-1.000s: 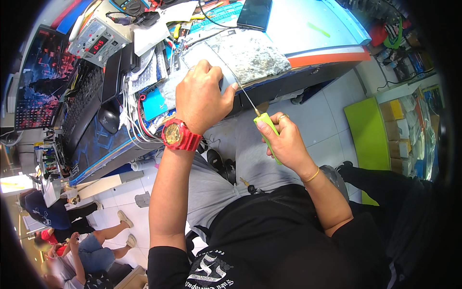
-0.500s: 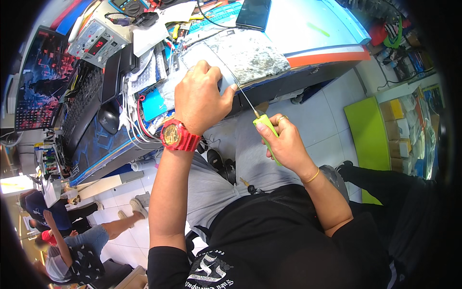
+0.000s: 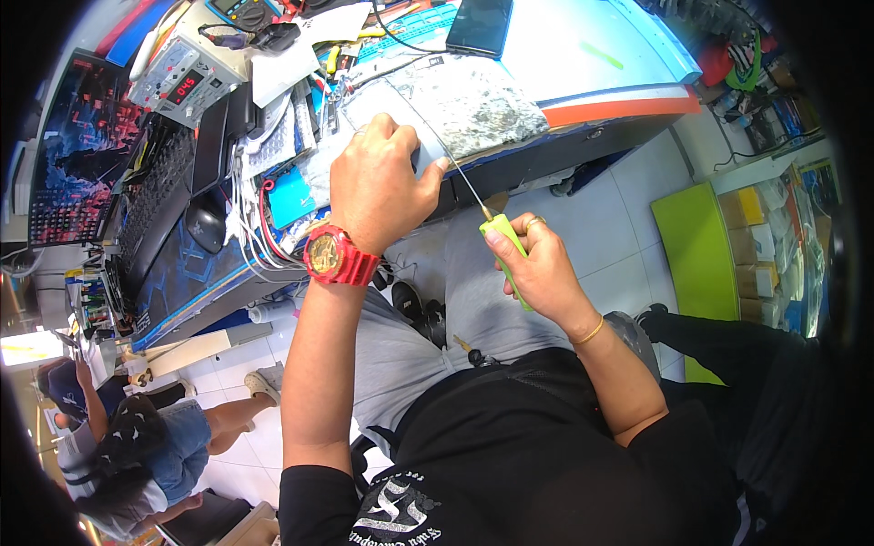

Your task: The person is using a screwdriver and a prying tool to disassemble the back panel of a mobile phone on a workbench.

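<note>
My right hand is closed around the lime-green handle of a tool. Its long thin metal shaft slants up and left to the edge of a flat pale panel. The shaft's tip cannot be made out. My left hand, palm down with curled fingers, grips the panel at the bench's front edge. The left thumb lies beside the shaft, and the hand covers much of the panel. Under the panel is a grey mottled work mat.
A black phone lies at the back. Left are a power supply with red digits, white cables, a mouse, a keyboard and a monitor. Other people are at lower left. A green cabinet stands right.
My hands and the tool stay almost still. The power supply's red digits differ. At lower left, a person has shifted and leans differently.
</note>
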The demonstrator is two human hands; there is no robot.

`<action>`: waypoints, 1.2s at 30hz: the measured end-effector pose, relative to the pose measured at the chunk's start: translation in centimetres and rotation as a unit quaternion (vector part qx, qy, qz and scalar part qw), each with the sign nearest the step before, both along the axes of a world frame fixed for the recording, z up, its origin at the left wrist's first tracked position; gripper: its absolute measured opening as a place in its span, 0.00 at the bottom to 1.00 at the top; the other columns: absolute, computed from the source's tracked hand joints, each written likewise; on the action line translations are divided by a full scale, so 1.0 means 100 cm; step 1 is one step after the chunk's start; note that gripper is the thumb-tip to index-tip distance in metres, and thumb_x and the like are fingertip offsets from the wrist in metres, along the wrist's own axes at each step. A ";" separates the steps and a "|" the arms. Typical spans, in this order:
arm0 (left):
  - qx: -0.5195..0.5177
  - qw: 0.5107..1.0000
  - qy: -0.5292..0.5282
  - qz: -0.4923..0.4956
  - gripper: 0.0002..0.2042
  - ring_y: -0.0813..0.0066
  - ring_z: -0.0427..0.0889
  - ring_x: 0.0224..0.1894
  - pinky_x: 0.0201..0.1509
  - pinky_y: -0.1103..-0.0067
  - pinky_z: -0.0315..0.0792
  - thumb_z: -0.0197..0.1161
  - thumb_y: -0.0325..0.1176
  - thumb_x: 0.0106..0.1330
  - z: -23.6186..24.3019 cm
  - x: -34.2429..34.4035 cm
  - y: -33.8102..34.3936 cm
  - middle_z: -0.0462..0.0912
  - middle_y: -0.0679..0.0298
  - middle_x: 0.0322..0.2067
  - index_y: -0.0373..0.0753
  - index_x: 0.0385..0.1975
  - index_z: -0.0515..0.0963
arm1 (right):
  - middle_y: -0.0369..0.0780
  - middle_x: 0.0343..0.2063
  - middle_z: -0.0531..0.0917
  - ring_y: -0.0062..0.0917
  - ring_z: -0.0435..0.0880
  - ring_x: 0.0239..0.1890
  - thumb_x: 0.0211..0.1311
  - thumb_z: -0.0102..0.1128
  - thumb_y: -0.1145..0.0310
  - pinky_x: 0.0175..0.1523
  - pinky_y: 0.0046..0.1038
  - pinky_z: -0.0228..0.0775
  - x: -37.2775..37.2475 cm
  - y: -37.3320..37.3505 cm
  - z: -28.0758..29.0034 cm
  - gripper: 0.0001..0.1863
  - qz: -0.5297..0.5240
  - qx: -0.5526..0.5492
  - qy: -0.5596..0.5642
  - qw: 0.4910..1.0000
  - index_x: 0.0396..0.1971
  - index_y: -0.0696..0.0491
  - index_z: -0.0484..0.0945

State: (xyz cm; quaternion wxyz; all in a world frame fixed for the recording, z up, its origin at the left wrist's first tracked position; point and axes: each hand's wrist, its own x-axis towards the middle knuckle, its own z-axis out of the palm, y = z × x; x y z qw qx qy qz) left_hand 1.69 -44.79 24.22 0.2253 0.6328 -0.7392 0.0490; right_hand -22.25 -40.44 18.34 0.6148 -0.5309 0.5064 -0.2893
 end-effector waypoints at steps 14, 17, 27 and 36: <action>-0.007 1.000 0.006 -0.002 0.18 0.51 0.88 0.39 0.41 0.61 0.81 0.82 0.46 0.62 -0.001 0.000 -0.001 0.84 0.55 0.36 0.35 0.33 0.86 | 0.34 0.25 0.82 0.14 0.79 0.20 0.81 0.70 0.50 0.25 0.23 0.73 0.004 -0.001 -0.003 0.25 -0.010 -0.016 -0.006 1.000 0.45 0.61 0.77; -0.012 1.000 0.003 0.000 0.18 0.51 0.88 0.38 0.41 0.61 0.81 0.82 0.46 0.62 -0.003 0.000 -0.001 0.84 0.56 0.36 0.35 0.32 0.86 | 0.34 0.24 0.82 0.14 0.79 0.20 0.81 0.70 0.50 0.26 0.23 0.73 0.005 -0.002 0.001 0.26 -0.014 -0.013 -0.003 1.000 0.45 0.61 0.77; -0.013 1.000 0.001 0.003 0.18 0.52 0.88 0.38 0.40 0.61 0.81 0.82 0.46 0.62 -0.003 0.000 -0.002 0.84 0.56 0.35 0.36 0.32 0.87 | 0.37 0.26 0.83 0.16 0.81 0.18 0.81 0.68 0.45 0.22 0.23 0.75 0.011 -0.006 0.013 0.29 -0.007 0.052 -0.038 0.998 0.46 0.61 0.76; -0.010 1.000 0.010 0.003 0.12 0.49 0.88 0.40 0.44 0.59 0.81 0.76 0.40 0.68 -0.005 0.003 -0.002 0.85 0.55 0.36 0.36 0.33 0.88 | 0.39 0.28 0.84 0.20 0.83 0.17 0.85 0.62 0.45 0.20 0.25 0.75 0.014 -0.021 0.016 0.27 -0.008 0.081 -0.113 0.990 0.46 0.58 0.74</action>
